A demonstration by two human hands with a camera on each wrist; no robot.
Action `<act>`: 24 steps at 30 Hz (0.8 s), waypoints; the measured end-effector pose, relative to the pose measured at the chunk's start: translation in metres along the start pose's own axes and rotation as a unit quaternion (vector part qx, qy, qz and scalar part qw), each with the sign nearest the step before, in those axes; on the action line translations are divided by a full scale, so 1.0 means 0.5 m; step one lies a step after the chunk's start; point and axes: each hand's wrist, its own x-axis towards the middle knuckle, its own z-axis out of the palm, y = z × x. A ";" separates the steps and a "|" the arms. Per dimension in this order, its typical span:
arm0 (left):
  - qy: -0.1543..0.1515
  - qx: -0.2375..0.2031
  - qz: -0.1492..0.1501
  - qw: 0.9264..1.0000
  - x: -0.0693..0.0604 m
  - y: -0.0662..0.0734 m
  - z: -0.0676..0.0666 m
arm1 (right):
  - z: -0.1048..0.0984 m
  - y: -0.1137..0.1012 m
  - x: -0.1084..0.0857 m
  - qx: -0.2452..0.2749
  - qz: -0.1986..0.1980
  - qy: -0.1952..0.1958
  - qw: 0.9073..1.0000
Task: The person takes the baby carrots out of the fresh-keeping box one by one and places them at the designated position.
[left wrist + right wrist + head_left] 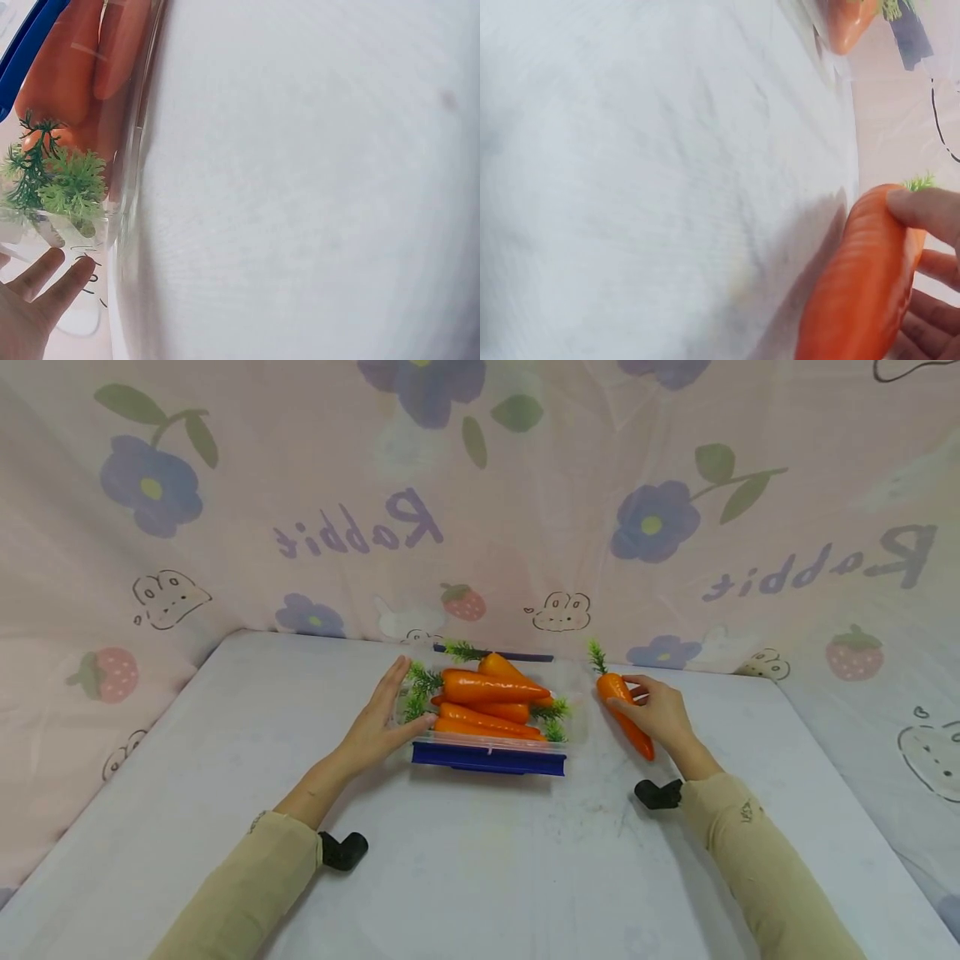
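Observation:
A toy carrot (625, 714) with a green tuft is pinched between the thumb and fingers of my right hand (660, 710), to the right of a clear plastic box (573, 727). In the right wrist view the thumb lies across the thick end of that carrot (862, 277). My left hand (382, 718) touches the left side of the box, thumb and fingers spread. Several orange carrots (495, 687) with green tops lie piled in the box. The left wrist view shows the fingers (64, 289) beside the box's end, near the green tufts (71, 184).
A blue clip flap (487, 758) hangs along the box's front side, and another blue strip (517, 656) shows at the back. The white tabletop (480, 877) ends at a printed cloth (495, 527). Black wrist mounts (345, 852) stick out from both sleeves.

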 end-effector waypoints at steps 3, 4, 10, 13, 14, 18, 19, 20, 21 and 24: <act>-0.001 0.000 -0.001 1.000 0.000 0.000 -0.001 | 0.001 -0.002 -0.001 0.001 0.006 -0.004 1.000; -0.001 -0.001 -0.002 1.000 0.000 0.000 -0.001 | 0.001 -0.002 -0.002 0.002 0.007 -0.005 1.000; -0.001 -0.003 -0.001 1.000 -0.001 -0.002 -0.002 | 0.005 -0.004 -0.004 0.000 0.017 -0.009 1.000; 0.000 -0.003 0.000 1.000 0.000 -0.004 -0.001 | 0.007 -0.004 -0.006 -0.001 0.024 -0.005 1.000; 0.000 -0.003 0.001 1.000 0.000 -0.004 -0.001 | 0.009 -0.005 -0.007 0.000 0.025 -0.003 1.000; -0.001 -0.001 0.002 1.000 0.001 -0.005 -0.001 | 0.014 -0.004 -0.011 0.006 0.030 0.005 1.000; -0.001 0.000 0.003 1.000 0.001 -0.006 0.000 | 0.015 -0.005 -0.012 0.008 0.032 0.006 0.999; -0.002 0.000 0.004 1.000 0.002 -0.005 0.000 | 0.016 -0.004 -0.014 0.009 0.033 0.008 0.999; -0.001 0.001 0.005 1.000 0.002 -0.006 0.000 | 0.017 -0.004 -0.015 0.009 0.035 0.010 0.999; -0.001 0.001 0.006 1.000 0.001 -0.006 0.000 | 0.019 -0.004 -0.017 0.011 0.041 0.010 0.999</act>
